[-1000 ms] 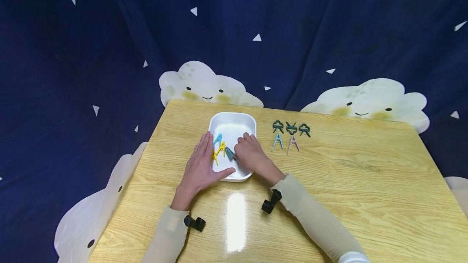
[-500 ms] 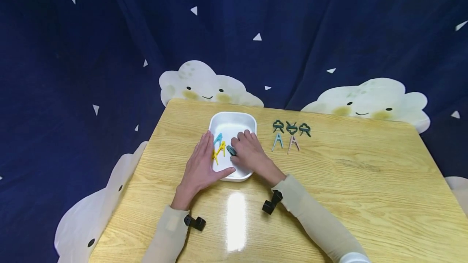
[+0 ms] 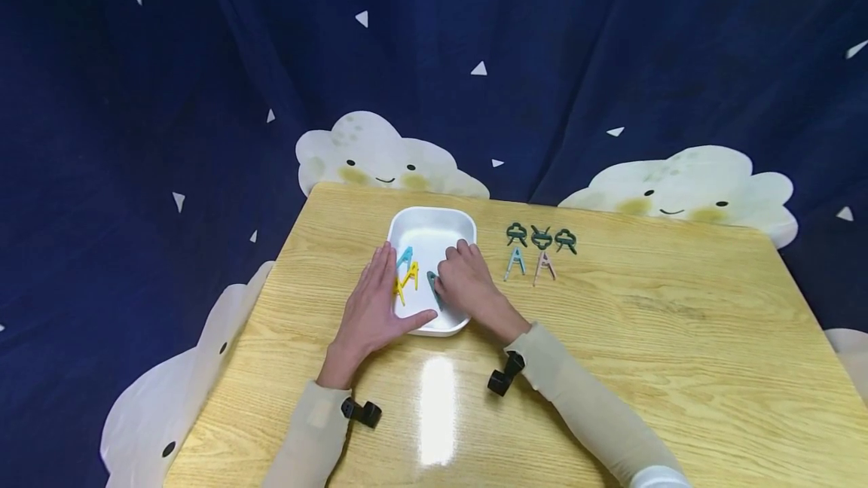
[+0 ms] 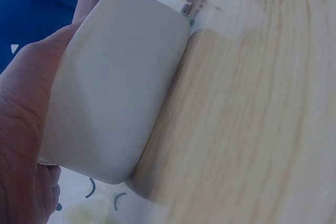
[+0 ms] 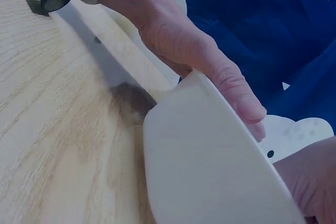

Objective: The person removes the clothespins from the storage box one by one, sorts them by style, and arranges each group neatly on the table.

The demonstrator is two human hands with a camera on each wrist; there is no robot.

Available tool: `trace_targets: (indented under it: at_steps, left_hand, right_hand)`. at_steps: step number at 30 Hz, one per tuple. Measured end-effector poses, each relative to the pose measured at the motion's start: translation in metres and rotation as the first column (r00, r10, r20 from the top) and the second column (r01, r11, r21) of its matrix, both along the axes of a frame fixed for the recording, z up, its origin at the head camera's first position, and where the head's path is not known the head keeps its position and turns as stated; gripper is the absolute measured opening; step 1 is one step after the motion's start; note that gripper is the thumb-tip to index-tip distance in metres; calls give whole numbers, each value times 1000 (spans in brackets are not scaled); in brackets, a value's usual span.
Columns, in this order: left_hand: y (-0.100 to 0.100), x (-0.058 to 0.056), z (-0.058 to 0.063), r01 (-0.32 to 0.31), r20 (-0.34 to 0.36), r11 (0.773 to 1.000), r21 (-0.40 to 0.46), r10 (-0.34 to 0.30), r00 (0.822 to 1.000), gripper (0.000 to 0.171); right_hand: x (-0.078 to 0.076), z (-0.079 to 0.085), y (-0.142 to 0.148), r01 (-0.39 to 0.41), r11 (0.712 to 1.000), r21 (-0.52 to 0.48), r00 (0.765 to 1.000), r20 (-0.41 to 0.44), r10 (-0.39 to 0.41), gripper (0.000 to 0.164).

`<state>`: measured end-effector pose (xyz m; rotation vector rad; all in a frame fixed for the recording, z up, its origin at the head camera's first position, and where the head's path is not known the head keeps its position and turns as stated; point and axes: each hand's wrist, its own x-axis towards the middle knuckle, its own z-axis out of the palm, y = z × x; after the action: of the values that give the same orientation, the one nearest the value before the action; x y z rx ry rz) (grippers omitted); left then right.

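My left hand [image 3: 369,307] lies along the left side of a white tray [image 3: 434,221], its fingers straight and its thumb stretched over the near rim. In the left wrist view that hand [image 4: 26,108] rests against the outer wall of the tray [image 4: 115,87]. Inside the tray, my right hand [image 3: 466,281] has curled fingers and pinches a dark green clothespin [image 3: 435,291] near the middle; its fingertips are hidden. Left of it lie a yellow clothespin [image 3: 410,275], another yellow clothespin [image 3: 398,292] partly behind the left hand, and a blue clothespin [image 3: 404,257].
Right of the tray, three dark green clips [image 3: 541,238] lie in a row on the wooden table [image 3: 644,322]. Below them are a light blue clothespin [image 3: 515,263] and a pink clothespin [image 3: 545,267]. A dark blue curtain [image 3: 420,59] with cloud prints hangs behind the table.
In the right hand's fingers the dark green clothespin has turned and shifted slightly right, and more of its length shows. The left hand and the tray have stayed in place.
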<state>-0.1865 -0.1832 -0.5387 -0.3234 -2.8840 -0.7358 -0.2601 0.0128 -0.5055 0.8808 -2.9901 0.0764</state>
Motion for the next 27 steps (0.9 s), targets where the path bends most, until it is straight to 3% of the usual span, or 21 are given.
trace_targets:
  at_steps: [5,9,11,20,27]
  left_hand:
    - [1,0,0,6,-6,1000,7,-6,1000,132]
    - [0,0,0,3,-5,1000,1,-3,1000,132]
    - [0,0,-1,3,0,1000,1,-3,1000,133]
    - [0,1,-1,3,-6,1000,10,-3,1000,133]
    - [0,1,0,6,-20,1000,1,-6,1000,134]
  right_hand:
    - [-2,10,11,-67,998,-3,995,69,67,34]
    - [-3,16,19,-167,985,28,978,134,162,77]
    - [-4,16,21,-199,979,36,969,158,191,89]
    - [-10,13,16,-228,972,60,950,230,209,89]
    - [-13,8,14,-243,970,34,951,207,231,83]
